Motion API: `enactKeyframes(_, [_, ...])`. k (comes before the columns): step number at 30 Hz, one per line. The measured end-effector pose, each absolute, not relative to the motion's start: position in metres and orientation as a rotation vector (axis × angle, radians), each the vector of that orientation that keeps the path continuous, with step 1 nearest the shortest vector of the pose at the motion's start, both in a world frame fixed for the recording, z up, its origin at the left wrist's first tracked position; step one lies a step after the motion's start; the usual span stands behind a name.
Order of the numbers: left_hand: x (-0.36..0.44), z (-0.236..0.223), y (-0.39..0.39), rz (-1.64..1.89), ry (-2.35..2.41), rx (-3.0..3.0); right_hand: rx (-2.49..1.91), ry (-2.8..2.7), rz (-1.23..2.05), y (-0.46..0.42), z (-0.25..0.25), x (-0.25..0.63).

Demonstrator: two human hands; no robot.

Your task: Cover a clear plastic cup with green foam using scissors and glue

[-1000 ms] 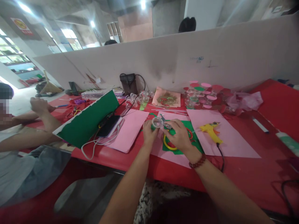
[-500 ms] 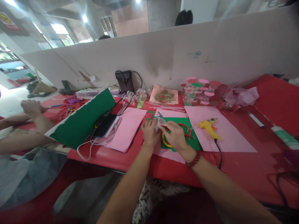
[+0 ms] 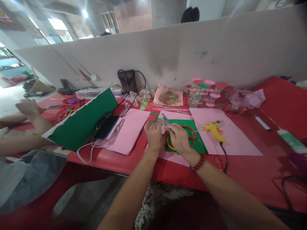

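My left hand (image 3: 155, 136) and my right hand (image 3: 178, 138) meet over the table. Both have their fingers closed on a small clear plastic piece (image 3: 163, 129) with a round, cup-like form, largely covered by the fingers. Below them lie scissors (image 3: 191, 131) with red and yellow loop handles, their grey blades pointing away. The scissors rest on green paper (image 3: 200, 145), which overlaps a pink sheet (image 3: 169, 157). Red and green paper cutouts (image 3: 153, 118) lie just beyond my left hand.
A yellow glue gun (image 3: 215, 130) rests on pink paper at right. Clear pieces with coloured discs (image 3: 203, 92) are stacked behind. On the left are a phone (image 3: 106, 127) with a white cable, a leaning green board (image 3: 83, 123) and another person's arm (image 3: 35, 119).
The clear piece has turned from showing its round rim to being mostly covered, and both hands have drawn closer together around it. The camera view has shifted slightly.
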State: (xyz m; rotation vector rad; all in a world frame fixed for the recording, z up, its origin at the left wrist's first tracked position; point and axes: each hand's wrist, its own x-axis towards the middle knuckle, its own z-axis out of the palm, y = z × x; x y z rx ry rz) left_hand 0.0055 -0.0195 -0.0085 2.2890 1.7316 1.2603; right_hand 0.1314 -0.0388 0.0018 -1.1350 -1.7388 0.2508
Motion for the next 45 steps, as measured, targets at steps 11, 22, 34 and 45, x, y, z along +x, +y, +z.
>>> enactKeyframes(11, [0.002,-0.013,-0.015,1.149,1.859,2.268,-1.132,-1.997,0.158,-0.034,0.006,0.143])
enactKeyframes(22, [0.005,-0.010,-0.019,1.130,1.850,2.289,-1.294,-2.106,-0.116,-0.038,0.004,0.141])
enactKeyframes(34, [0.003,-0.012,-0.012,1.175,1.803,2.275,-1.237,-1.887,0.342,-0.028,0.006,0.145])
enactKeyframes(45, [0.001,-0.012,-0.011,1.122,1.769,2.333,-1.321,-1.795,0.536,-0.026,0.008,0.143])
